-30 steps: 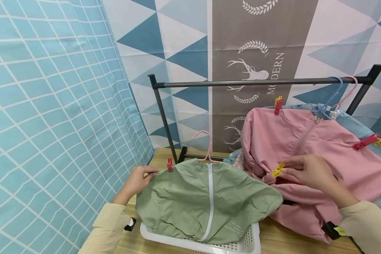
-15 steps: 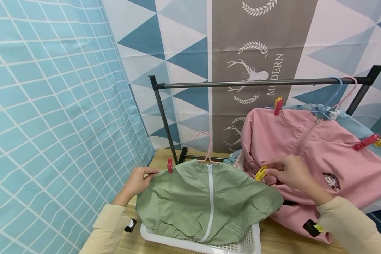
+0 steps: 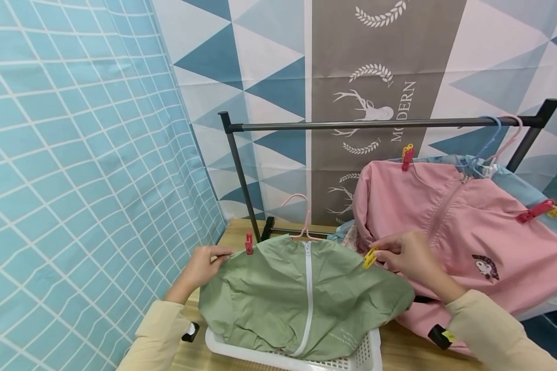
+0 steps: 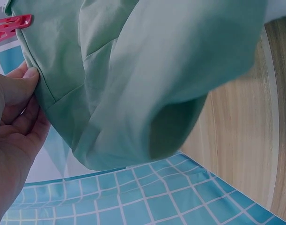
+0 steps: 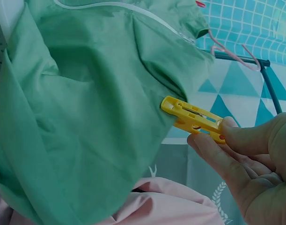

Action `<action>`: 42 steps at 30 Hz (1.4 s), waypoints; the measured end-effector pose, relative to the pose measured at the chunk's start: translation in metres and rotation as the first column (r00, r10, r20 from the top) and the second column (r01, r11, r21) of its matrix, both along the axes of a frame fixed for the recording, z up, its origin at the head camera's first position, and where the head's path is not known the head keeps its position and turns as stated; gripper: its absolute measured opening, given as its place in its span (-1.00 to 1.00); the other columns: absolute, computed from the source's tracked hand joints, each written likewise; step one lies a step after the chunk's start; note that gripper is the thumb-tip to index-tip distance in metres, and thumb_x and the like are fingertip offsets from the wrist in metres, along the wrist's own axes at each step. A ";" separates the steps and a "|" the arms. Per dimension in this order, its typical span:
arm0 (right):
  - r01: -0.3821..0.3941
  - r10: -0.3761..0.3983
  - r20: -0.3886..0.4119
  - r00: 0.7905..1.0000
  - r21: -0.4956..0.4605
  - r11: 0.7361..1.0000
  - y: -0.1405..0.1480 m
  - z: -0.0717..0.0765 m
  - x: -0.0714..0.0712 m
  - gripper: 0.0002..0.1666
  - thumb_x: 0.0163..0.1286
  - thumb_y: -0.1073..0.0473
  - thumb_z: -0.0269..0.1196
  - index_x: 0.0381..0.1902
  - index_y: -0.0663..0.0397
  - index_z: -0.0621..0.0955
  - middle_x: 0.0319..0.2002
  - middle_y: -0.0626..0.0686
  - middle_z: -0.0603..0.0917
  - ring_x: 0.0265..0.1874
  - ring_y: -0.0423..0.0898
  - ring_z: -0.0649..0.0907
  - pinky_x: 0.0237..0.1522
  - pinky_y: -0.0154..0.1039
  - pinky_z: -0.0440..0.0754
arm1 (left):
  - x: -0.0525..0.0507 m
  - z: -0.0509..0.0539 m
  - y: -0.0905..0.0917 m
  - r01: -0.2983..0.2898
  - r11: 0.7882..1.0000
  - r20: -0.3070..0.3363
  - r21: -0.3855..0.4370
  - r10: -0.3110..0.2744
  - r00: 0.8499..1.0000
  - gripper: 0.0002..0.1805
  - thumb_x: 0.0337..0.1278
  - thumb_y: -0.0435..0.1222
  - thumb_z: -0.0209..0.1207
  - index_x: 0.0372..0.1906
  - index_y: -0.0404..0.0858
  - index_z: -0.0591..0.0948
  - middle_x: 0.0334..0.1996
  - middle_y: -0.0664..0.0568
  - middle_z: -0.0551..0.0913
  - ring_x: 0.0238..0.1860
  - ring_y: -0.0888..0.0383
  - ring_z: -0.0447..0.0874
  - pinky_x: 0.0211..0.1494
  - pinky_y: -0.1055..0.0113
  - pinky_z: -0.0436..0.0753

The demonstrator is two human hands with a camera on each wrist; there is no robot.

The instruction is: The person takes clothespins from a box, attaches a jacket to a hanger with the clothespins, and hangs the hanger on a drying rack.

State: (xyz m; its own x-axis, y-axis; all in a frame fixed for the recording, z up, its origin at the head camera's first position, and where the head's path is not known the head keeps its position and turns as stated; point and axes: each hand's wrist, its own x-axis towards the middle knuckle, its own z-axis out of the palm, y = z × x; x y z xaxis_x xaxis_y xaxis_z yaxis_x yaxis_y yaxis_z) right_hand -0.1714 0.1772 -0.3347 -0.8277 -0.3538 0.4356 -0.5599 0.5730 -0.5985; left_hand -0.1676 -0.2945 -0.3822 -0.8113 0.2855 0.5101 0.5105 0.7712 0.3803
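Note:
A green zip-up jacket (image 3: 269,288) hangs on a pink hanger (image 3: 305,216), its lower part over a white basket. My left hand (image 3: 203,265) pinches the jacket's shoulder edge between thumb and fingers, close beside a red clothespin (image 3: 249,244) fixed on that shoulder. In the right wrist view a yellow clothespin (image 5: 194,117) has its tip over the jacket's other shoulder edge. Thumb and fingers of my right hand (image 3: 408,252) pinch the clothespin's rear end.
To the right, a pink jacket (image 3: 399,196) with red clothespins (image 3: 536,210) hangs on the black rack (image 3: 353,125), in front of light blue clothing. The white basket (image 3: 376,350) stands on the wooden table. A tiled blue sheet (image 3: 74,154) covers the left side.
My right hand has moved left with the yellow clothespin, from in front of the pink jacket to the green jacket's right shoulder. The left hand has stayed in place.

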 end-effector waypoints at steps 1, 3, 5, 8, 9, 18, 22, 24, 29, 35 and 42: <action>-0.003 0.003 0.006 1.000 -0.001 1.000 -0.001 -0.001 0.000 -0.86 0.22 0.48 0.42 -0.24 0.36 0.80 -0.39 0.20 0.82 -0.71 -0.42 0.57 -0.66 -0.39 0.54 | 0.000 0.000 0.000 0.003 1.000 -0.009 -0.001 -0.003 1.000 -0.80 0.10 -0.63 0.32 -0.19 -0.42 0.81 -0.23 -0.24 0.82 -0.19 -0.19 0.82 -0.17 0.07 0.79; -0.015 0.015 0.020 1.000 -0.002 1.000 -0.001 -0.003 -0.001 -0.85 0.20 0.50 0.42 -0.24 0.38 0.79 -0.41 0.18 0.82 -0.72 -0.40 0.54 -0.68 -0.39 0.48 | 0.000 0.000 0.001 0.011 1.000 -0.021 -0.002 -0.011 1.000 -0.80 0.09 -0.63 0.32 -0.20 -0.41 0.81 -0.24 -0.24 0.82 -0.19 -0.19 0.82 -0.18 0.07 0.79; -0.028 0.028 0.004 1.000 0.019 0.999 -0.001 -0.004 -0.002 -0.82 0.18 0.50 0.44 -0.22 0.40 0.79 -0.40 0.18 0.82 -0.65 -0.34 0.63 -0.63 -0.40 0.53 | 0.000 0.000 0.001 0.015 1.000 -0.026 -0.002 -0.015 1.000 -0.80 0.09 -0.63 0.32 -0.20 -0.41 0.81 -0.24 -0.23 0.83 -0.19 -0.19 0.82 -0.18 0.07 0.79; -0.056 0.056 -0.011 0.998 0.052 0.997 0.000 -0.006 -0.004 -0.75 0.17 0.47 0.46 -0.15 0.44 0.76 -0.31 0.23 0.83 -0.47 -0.14 0.79 -0.48 -0.37 0.68 | 0.001 0.000 0.002 0.010 1.000 -0.011 0.007 -0.010 1.000 -0.80 0.10 -0.64 0.32 -0.19 -0.43 0.81 -0.23 -0.25 0.82 -0.17 -0.21 0.82 -0.16 0.05 0.79; -0.064 0.065 -0.010 0.998 0.061 0.996 0.000 -0.006 -0.004 -0.73 0.18 0.46 0.46 -0.12 0.43 0.76 -0.29 0.23 0.83 -0.40 -0.09 0.81 -0.42 -0.36 0.72 | 0.001 0.000 0.001 0.007 1.000 -0.006 0.010 -0.007 1.000 -0.80 0.10 -0.63 0.31 -0.19 -0.44 0.80 -0.22 -0.25 0.82 -0.17 -0.21 0.82 -0.16 0.05 0.79; -0.187 0.186 0.021 0.982 0.021 0.982 0.010 -0.019 -0.008 -0.53 0.28 0.38 0.44 0.12 0.49 0.63 -0.08 0.29 0.77 -0.18 -0.12 0.78 -0.16 -0.27 0.78 | 0.002 -0.001 0.000 -0.019 1.000 0.041 0.013 0.018 0.999 -0.80 0.14 -0.62 0.30 -0.16 -0.44 0.80 -0.19 -0.27 0.81 -0.14 -0.22 0.81 -0.14 0.03 0.78; -0.172 0.174 -0.019 0.985 0.070 0.983 0.016 -0.033 -0.009 -0.53 0.19 0.31 0.51 0.02 0.45 0.68 -0.16 0.21 0.80 -0.19 -0.06 0.80 -0.16 -0.20 0.78 | 0.003 0.000 0.000 -0.017 1.000 0.055 0.014 0.016 0.998 -0.81 0.16 -0.62 0.29 -0.16 -0.45 0.80 -0.19 -0.27 0.81 -0.14 -0.22 0.81 -0.14 0.02 0.78; -0.164 0.172 -0.072 0.982 0.099 0.981 0.018 -0.042 -0.010 -0.63 0.15 0.32 0.53 -0.09 0.38 0.73 -0.23 0.16 0.82 -0.22 -0.13 0.79 -0.20 -0.24 0.76 | 0.002 0.000 0.000 -0.014 1.000 0.050 0.014 0.013 0.999 -0.81 0.15 -0.62 0.29 -0.16 -0.45 0.80 -0.19 -0.27 0.81 -0.15 -0.22 0.81 -0.15 0.02 0.78; -0.209 0.216 -0.142 0.966 0.061 0.976 0.016 -0.062 -0.012 -0.93 0.21 0.36 0.47 -0.32 0.23 0.78 -0.43 -0.05 0.79 -0.45 -0.48 0.58 -0.46 -0.43 0.57 | 0.002 0.000 0.000 -0.009 1.000 0.042 0.014 0.009 0.999 -0.81 0.14 -0.62 0.29 -0.17 -0.45 0.80 -0.20 -0.28 0.81 -0.16 -0.22 0.81 -0.16 0.03 0.78; -0.153 0.143 -0.146 0.979 -0.060 0.986 0.011 -0.074 -0.012 -0.92 0.21 0.45 0.43 -0.32 0.28 0.79 -0.41 0.06 0.81 -0.44 -0.52 0.55 -0.49 -0.47 0.50 | 0.005 0.002 -0.001 -0.034 0.999 0.084 0.036 0.031 0.996 -0.83 0.20 -0.59 0.27 -0.16 -0.43 0.79 -0.18 -0.26 0.81 -0.15 -0.20 0.79 -0.12 -0.01 0.77; -0.053 0.012 -0.197 0.980 -0.203 0.978 0.007 -0.063 -0.008 -0.86 0.12 0.56 0.43 -0.33 0.37 0.79 -0.35 -0.02 0.83 -0.42 -0.65 0.51 -0.51 -0.61 0.43 | 0.007 0.008 -0.002 -0.057 0.992 0.132 0.115 0.042 0.990 -0.79 0.31 -0.39 0.31 -0.02 -0.37 0.77 -0.12 -0.19 0.80 -0.10 -0.17 0.76 -0.01 -0.06 0.71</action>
